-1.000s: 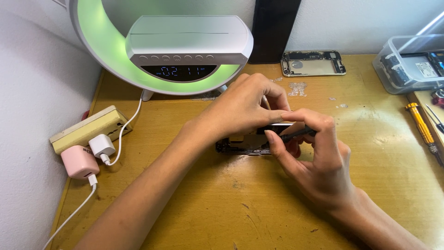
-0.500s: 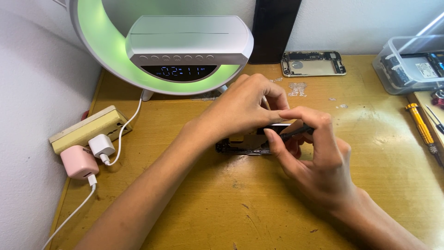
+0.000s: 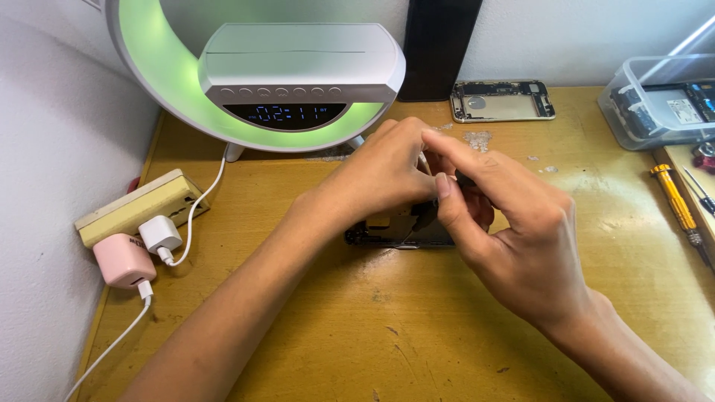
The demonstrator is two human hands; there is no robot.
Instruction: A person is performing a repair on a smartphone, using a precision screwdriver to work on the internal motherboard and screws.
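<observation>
- The left hand and right hand meet at mid-frame over a dark opened phone lying on the wooden surface; both press on its upper edge
- Right grip: thumb and forefinger pinched narrow on a small dark part; left grip closed on the phone, fingers partly hidden
- Clock lamp glows green at upper left; yellow screwdriver at right edge

Over a worn yellow wooden desk, the left hand and right hand meet above a dark opened phone body, fingertips pinched together on something small, perhaps a tiny part, too hidden to tell. Behind stands a white ring lamp with a green glow and clock display. A bare silver phone frame lies near the wall.
</observation>
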